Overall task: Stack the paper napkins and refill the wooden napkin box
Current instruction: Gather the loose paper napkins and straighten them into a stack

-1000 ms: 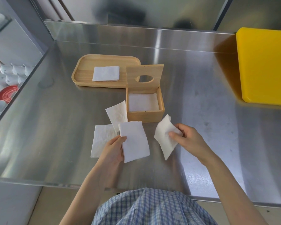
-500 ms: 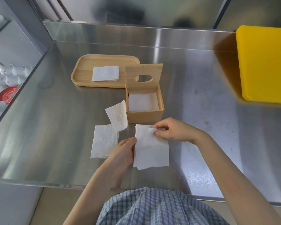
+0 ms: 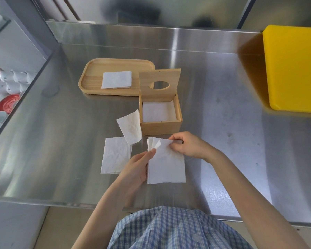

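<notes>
Square wooden napkin box (image 3: 161, 123), lid up with oval slot, holds flat white napkins; wooden tray (image 3: 92, 78) holds one more. Left hand (image 3: 136, 169) and right hand (image 3: 188, 146) pinch a small napkin stack (image 3: 166, 168) on steel counter (image 3: 52, 141), just before box. Two crinkled loose napkins (image 3: 120, 150) lie left.

Your left hand (image 3: 136, 167) and right hand (image 3: 188, 145) pinch a small stack of napkins (image 3: 166, 164) just in front of the open wooden napkin box (image 3: 160, 114) (white paper lies inside). Two loose napkins (image 3: 116, 155) overlap beside it on the steel counter (image 3: 61, 132).
</notes>
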Tool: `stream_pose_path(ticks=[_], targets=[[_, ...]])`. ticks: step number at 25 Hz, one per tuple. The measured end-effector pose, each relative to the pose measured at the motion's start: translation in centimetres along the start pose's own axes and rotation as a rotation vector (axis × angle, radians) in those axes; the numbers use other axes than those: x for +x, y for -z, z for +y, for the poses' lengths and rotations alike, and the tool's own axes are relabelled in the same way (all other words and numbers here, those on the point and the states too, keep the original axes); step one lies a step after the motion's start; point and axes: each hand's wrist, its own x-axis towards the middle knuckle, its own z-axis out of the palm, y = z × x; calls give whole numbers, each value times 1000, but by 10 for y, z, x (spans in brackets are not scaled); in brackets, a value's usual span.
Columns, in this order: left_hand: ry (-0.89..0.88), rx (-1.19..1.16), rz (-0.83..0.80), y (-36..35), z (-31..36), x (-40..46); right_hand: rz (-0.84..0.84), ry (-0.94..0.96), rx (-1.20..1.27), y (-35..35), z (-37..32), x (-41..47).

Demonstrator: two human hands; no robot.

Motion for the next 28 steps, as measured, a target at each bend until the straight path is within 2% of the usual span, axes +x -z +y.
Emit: stream_pose_path(ticks=[6,12,16,19,23,28], targets=[[-67,42,25,14,-4,-6,58,41,-19,-17,-6,4],[-104,-8,94,55,-2,-16,274,40,101,-46,-9,20],[-147,-44,162,91,3,-22,316,18,92,-72,-19,29],[-171,-85,172,116,8,-26,321,27,-42,-93,-31,42],[-188,-126,194,136,14,-26,321,75,-339,-116,-47,63],[-186,-97,208,147,17,-21,358,22,-623,-126,-61,80]])
